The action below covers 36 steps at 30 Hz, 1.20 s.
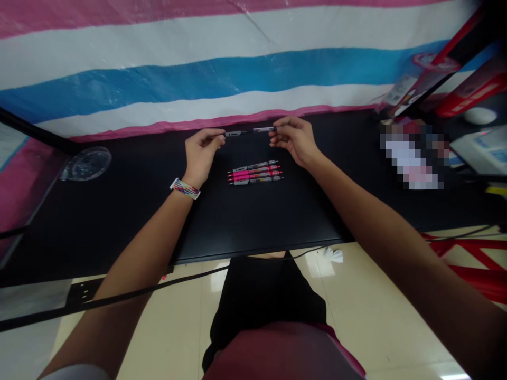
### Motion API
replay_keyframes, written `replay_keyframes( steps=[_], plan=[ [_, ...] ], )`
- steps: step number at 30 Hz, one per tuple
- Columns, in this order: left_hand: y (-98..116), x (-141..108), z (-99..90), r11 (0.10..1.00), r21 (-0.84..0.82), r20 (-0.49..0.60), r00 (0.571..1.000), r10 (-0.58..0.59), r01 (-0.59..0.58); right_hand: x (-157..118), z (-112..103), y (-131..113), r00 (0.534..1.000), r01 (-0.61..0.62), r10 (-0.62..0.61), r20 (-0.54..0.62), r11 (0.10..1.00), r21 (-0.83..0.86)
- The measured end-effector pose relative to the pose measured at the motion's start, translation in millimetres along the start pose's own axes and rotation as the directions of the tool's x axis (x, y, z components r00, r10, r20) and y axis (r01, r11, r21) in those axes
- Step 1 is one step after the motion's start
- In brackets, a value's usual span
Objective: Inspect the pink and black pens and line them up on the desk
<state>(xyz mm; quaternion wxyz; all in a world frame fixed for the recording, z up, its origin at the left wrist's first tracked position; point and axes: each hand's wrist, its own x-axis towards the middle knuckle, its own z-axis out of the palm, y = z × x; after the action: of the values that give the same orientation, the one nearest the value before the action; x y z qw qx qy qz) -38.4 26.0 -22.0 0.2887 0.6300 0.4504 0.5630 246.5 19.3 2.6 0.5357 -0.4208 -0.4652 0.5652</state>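
Observation:
My left hand (203,150) pinches the grey part of a pen (233,134) by its left end, above the back of the black table. From the right, my right hand (295,138) holds the pen's clear, printed barrel (263,130) between thumb and fingertips. The two parts lie in one line; a thin dark piece shows between them, and I cannot tell if they are joined. Below my hands several pens lie side by side: grey pens (257,180) at the outside and pink pens (253,173) between them, all pointing sideways.
A clear plastic lid or dish (91,163) sits at the table's left. On the right stand a clear cup (412,84) with a red straw, a blurred-out item (414,158) and a white device (483,148). A striped sheet (237,74) hangs behind the black table (253,221).

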Motion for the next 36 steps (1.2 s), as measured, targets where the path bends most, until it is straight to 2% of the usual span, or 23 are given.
replay_keyframes(
  steps=[7,10,12,15,17,20,23,28,33,36],
  plan=[
    [0,-1,-2.9,0.999,-0.029,0.003,1.0,-0.028,0.028,13,-14,12,0.995,0.053,-0.048,-0.091,0.997,0.05],
    [2,-2,-1.7,0.998,-0.047,-0.003,0.999,-0.037,0.037,12,-14,12,0.993,0.059,-0.052,-0.109,0.997,0.056],
    [5,-3,-0.8,0.998,-0.046,0.04,0.998,-0.041,0.043,6,-9,9,0.996,0.051,-0.05,-0.075,0.998,0.02],
    [8,-5,-0.6,0.999,-0.032,0.166,0.985,-0.038,0.044,-5,-1,3,0.998,0.046,-0.046,0.048,0.999,-0.001],
    [10,-5,-1.3,1.0,0.006,0.212,0.977,-0.016,0.015,-8,1,1,0.994,0.055,-0.055,0.099,0.998,0.008],
    [10,-5,-2.5,0.997,0.065,0.224,0.974,0.028,-0.043,-9,1,1,0.992,0.056,-0.057,0.116,0.998,0.009],
    [7,-5,-2.0,0.997,0.001,0.213,0.974,0.076,-0.078,-7,1,2,0.994,0.04,-0.039,0.103,0.999,-0.01],
    [4,-5,-0.5,0.994,-0.106,0.242,0.97,-0.011,0.037,-7,2,2,0.995,0.025,-0.024,0.097,1.0,-0.007],
    [5,-6,-0.3,0.996,-0.07,0.216,0.973,0.077,-0.063,-6,2,4,0.995,0.027,-0.027,0.096,1.0,0.004],
    [4,-6,1.0,0.998,-0.06,0.219,0.974,0.049,-0.036,-5,2,5,0.994,0.03,-0.031,0.106,0.999,0.011]
  ],
)
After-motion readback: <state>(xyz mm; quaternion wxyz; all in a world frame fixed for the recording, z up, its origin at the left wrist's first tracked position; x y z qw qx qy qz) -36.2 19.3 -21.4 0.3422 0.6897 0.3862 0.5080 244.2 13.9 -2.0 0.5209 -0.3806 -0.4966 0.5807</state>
